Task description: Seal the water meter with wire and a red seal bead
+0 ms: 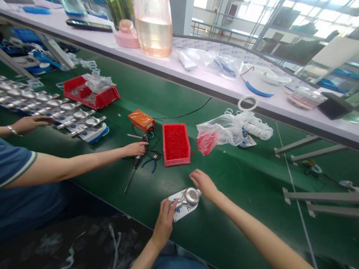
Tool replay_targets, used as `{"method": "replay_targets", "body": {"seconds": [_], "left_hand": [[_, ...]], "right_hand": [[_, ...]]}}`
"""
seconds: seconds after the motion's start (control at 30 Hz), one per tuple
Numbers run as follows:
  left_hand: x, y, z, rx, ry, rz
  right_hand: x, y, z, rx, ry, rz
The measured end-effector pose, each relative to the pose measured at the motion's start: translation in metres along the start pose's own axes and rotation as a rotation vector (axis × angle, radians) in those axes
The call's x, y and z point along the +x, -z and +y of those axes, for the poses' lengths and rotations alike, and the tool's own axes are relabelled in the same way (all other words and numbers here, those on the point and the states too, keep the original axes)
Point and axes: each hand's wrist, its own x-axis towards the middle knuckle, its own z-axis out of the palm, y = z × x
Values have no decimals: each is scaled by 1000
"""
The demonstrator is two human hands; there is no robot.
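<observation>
**Head view**

Fitting: a chrome dome-headed fitting point(191, 198), polished and bulbous, with a narrow neck, lying on a white mounting plate point(179, 211) (blue marks on the plate, too small to read).
Place: on the green conveyor belt point(241, 179), at the near edge, directly in front of the wearer.
Left hand point(165, 224): clenched around the plate's near edge and the fitting's neck, fingers on top.
Right hand point(203, 183): fingers half-curled just beyond the dome, by the plate's far corner; grip unclear.
Co-worker: a hand point(136, 148) resting beside a soldering iron point(135, 164); another hand point(32, 124) flat on the belt, beside a row of finished chrome fittings point(60, 110).
Belt: a red bin of red beads point(176, 144), an orange box point(141, 120), blue-handled pliers point(150, 163), a plastic bag of white rings point(224, 130).
Room: a white shelf point(196, 74) along the belt's far side, holding a large glass jar of pale liquid point(153, 33); bright windows point(252, 11) beyond.
</observation>
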Motion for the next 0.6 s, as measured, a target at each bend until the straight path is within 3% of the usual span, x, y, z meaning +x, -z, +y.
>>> {"method": "replay_targets", "body": {"seconds": [0.17,0.27,0.4,0.5,0.6], "left_hand": [[-26,-4,-7,160,24,31],[-41,-7,-10,209,40,31],[-47,-23,5,277,71,13],[-33,-38,26,296,157,-17],[-12,-40,45,220,252,-97]], "right_hand": [[105,-19,0,-42,-228,67],[149,-33,5,-47,-304,67],[178,-49,11,29,-351,79],[186,-58,13,156,-390,85],[192,-64,16,347,-462,102]]}}
